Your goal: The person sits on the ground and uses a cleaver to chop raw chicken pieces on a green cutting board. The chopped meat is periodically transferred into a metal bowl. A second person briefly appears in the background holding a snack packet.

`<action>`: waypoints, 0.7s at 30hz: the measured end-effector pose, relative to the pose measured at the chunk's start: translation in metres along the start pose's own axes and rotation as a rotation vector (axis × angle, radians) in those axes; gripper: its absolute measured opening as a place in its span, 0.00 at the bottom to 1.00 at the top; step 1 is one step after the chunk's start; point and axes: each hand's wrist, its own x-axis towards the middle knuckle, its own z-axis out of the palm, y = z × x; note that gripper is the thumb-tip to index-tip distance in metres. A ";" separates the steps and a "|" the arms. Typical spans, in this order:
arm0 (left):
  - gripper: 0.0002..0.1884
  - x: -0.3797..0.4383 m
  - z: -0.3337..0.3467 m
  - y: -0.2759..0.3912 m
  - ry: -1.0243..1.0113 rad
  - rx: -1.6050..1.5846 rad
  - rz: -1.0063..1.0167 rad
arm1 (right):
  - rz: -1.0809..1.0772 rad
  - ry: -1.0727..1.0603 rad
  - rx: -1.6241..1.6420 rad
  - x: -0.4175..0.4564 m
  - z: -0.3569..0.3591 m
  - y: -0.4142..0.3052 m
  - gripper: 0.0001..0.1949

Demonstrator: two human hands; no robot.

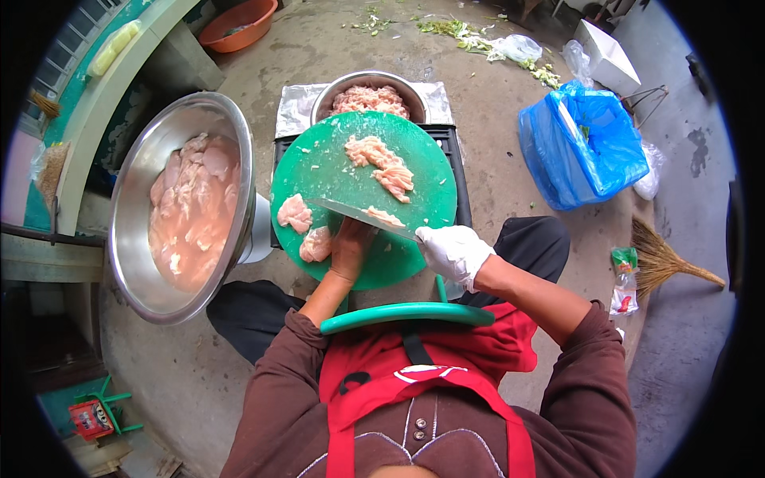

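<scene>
My right hand, in a white glove, grips the handle of a kitchen knife. Its long blade points left across a round green cutting board. My bare left hand is on the board behind the blade, its fingertips hidden by the knife; whether it holds anything does not show. A thin strip of raw meat lies along the blade. Cut strips of raw meat lie farther up the board. Two larger raw meat pieces rest at its left edge, one beside my left hand.
Beyond the board stands a steel bowl of cut meat. At left, a large steel basin holds raw meat in pinkish liquid. A blue plastic-lined bin and a straw broom are at right. A green round rim crosses my lap.
</scene>
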 end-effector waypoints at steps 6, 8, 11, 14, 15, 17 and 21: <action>0.16 -0.005 0.001 -0.002 0.010 -0.019 0.024 | 0.005 -0.067 -0.045 -0.005 0.008 0.007 0.09; 0.16 -0.007 0.002 -0.002 0.010 -0.034 0.018 | -0.018 0.061 -0.066 0.016 0.043 0.011 0.09; 0.16 -0.016 0.003 -0.007 -0.006 -0.027 0.008 | -0.035 0.118 -0.057 0.042 0.059 0.003 0.08; 0.18 -0.017 0.001 -0.010 -0.025 -0.028 0.003 | -0.053 0.078 -0.053 0.038 0.029 -0.004 0.08; 0.18 -0.016 0.000 -0.008 -0.012 -0.042 -0.017 | -0.043 0.046 -0.039 0.028 0.022 -0.005 0.08; 0.19 -0.009 0.000 -0.002 0.015 -0.072 -0.058 | -0.020 -0.019 -0.013 0.009 0.012 -0.002 0.09; 0.19 -0.013 -0.001 -0.003 0.009 -0.058 0.007 | 0.038 -0.020 -0.056 0.011 0.033 0.008 0.09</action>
